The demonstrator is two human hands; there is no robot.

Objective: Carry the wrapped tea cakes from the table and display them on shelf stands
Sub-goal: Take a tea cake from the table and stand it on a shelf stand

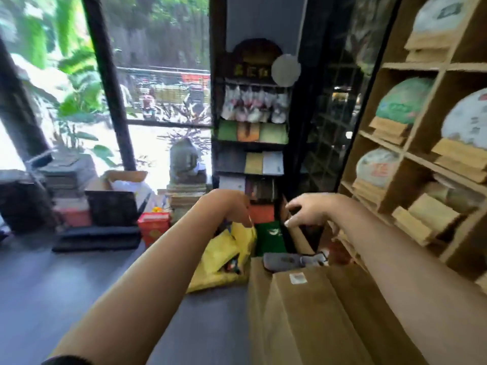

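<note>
Both hands hang empty: the left hand [226, 206] with fingers curled downward over a yellow bag [224, 256], the right hand [308, 210] loosely spread. Below them stand brown paper bags [303, 312] on a grey floor [66, 285]. At right, a wooden cubby shelf [411, 151] holds wrapped tea cakes [403, 101] upright on wooden stands [388, 129]. Beyond, a dark display rack [250, 133] stands beside a large window [158, 75], with stacked boxes [71, 191] beneath it.
</note>
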